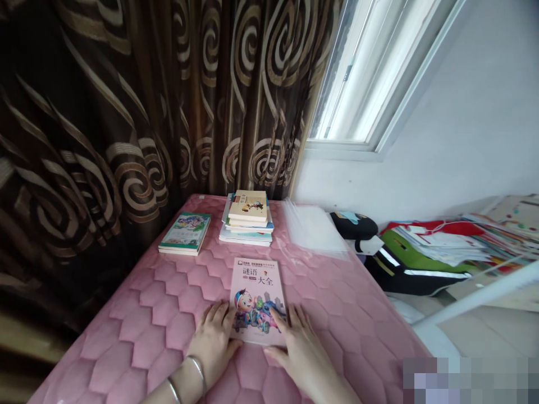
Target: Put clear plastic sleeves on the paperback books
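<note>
Head view: where does the book [258, 294] lie?

"Flat on the pink mattress [151, 320], cover upward, between the left hand [214, 335] and the right hand [305, 350]."

"How are the hands set?"

"Both are unclenched, fingers extended at the book's side edges; the right forefinger reaches over the cover."

"And beyond?"

"A stack of books [247, 224] stands behind, a green-bordered book [186, 231] to the left, clear plastic sheets [314, 231] to the right."

Pink book [260, 297]: title [250, 272] "谜语大全" legible, set on 2 lines; small print [257, 264] above it unreadable. Cream book [248, 205]: cover characters too small to read.
</note>
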The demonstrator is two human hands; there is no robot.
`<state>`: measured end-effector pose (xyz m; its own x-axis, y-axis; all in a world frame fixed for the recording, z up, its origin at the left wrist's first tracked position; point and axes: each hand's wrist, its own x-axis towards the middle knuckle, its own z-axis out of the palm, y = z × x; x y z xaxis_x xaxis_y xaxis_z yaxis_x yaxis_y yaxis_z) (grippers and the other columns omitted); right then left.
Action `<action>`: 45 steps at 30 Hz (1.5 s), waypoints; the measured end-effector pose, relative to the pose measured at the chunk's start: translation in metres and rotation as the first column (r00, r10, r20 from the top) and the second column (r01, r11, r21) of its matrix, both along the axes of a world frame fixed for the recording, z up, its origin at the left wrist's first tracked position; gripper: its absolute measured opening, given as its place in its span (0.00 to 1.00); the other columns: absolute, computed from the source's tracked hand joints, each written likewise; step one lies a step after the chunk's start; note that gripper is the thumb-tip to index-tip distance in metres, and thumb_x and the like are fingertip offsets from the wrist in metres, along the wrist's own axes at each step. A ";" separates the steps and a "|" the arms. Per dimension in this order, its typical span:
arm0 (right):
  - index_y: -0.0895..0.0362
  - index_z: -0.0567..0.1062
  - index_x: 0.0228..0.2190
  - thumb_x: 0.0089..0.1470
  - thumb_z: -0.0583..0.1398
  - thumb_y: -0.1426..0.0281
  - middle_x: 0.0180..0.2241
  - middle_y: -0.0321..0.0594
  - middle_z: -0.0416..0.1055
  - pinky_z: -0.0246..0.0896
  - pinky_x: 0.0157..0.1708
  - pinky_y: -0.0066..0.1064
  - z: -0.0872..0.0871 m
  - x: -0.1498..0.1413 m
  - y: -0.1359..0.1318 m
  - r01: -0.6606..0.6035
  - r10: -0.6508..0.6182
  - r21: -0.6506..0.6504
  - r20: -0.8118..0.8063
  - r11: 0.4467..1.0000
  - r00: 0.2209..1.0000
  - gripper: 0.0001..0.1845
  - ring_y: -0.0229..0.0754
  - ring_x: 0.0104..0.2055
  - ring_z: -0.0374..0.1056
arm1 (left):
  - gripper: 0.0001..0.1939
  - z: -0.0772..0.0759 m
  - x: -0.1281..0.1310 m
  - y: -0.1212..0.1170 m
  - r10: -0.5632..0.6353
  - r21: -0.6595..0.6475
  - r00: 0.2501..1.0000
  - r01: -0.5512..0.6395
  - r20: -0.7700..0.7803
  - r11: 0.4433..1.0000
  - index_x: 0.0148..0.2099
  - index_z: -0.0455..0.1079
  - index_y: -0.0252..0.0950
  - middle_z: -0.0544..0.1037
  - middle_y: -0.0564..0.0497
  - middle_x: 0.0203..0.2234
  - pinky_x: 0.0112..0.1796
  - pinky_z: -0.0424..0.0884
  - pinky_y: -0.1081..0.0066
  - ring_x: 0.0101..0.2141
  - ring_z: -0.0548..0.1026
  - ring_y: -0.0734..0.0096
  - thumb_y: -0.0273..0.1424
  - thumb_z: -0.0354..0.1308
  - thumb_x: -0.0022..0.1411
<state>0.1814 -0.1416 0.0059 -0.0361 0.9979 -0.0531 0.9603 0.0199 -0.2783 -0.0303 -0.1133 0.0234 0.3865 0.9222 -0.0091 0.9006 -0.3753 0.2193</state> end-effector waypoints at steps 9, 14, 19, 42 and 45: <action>0.50 0.64 0.58 0.42 0.67 0.59 0.56 0.46 0.60 0.48 0.59 0.43 0.016 0.016 0.052 -0.080 0.083 0.036 -0.104 0.996 0.991 0.41 0.56 0.62 0.49 | 0.25 0.006 0.014 0.042 0.062 0.031 0.997 -0.064 0.037 0.997 0.56 0.65 0.40 0.70 0.45 0.54 0.56 0.59 0.58 0.55 0.65 0.57 0.32 0.56 0.55; 0.46 0.63 0.58 0.45 0.65 0.62 0.55 0.43 0.59 0.50 0.58 0.38 0.002 0.026 0.061 -0.098 0.121 0.124 -0.197 0.987 0.973 0.38 0.49 0.59 0.53 | 0.22 0.012 0.013 0.058 0.052 -0.030 0.996 -0.050 0.073 0.998 0.50 0.69 0.39 0.71 0.45 0.49 0.49 0.65 0.61 0.50 0.68 0.58 0.35 0.59 0.51; 0.48 0.65 0.56 0.46 0.64 0.62 0.55 0.42 0.58 0.49 0.59 0.38 0.000 0.031 0.056 -0.119 0.151 0.145 -0.236 0.982 0.960 0.35 0.48 0.59 0.52 | 0.24 0.001 0.002 0.061 0.006 0.028 0.988 -0.010 0.155 1.000 0.51 0.68 0.41 0.71 0.47 0.48 0.51 0.63 0.62 0.50 0.67 0.59 0.35 0.62 0.50; 0.47 0.76 0.39 0.53 0.59 0.61 0.56 0.37 0.63 0.43 0.58 0.47 0.016 -0.013 0.048 -0.213 0.244 0.282 -0.083 0.936 0.966 0.11 0.51 0.62 0.47 | 0.11 -0.005 0.026 0.051 -0.138 0.124 0.956 0.109 0.260 0.986 0.40 0.74 0.44 0.71 0.50 0.52 0.57 0.52 0.51 0.55 0.62 0.56 0.27 0.58 0.53; 0.47 0.77 0.39 0.54 0.59 0.61 0.55 0.37 0.65 0.43 0.58 0.47 0.012 -0.009 0.048 -0.208 0.242 0.296 -0.081 0.932 0.967 0.11 0.51 0.61 0.49 | 0.09 -0.003 0.020 0.054 -0.132 0.112 0.953 0.105 0.273 0.988 0.38 0.73 0.43 0.71 0.51 0.52 0.56 0.52 0.52 0.55 0.63 0.57 0.27 0.59 0.52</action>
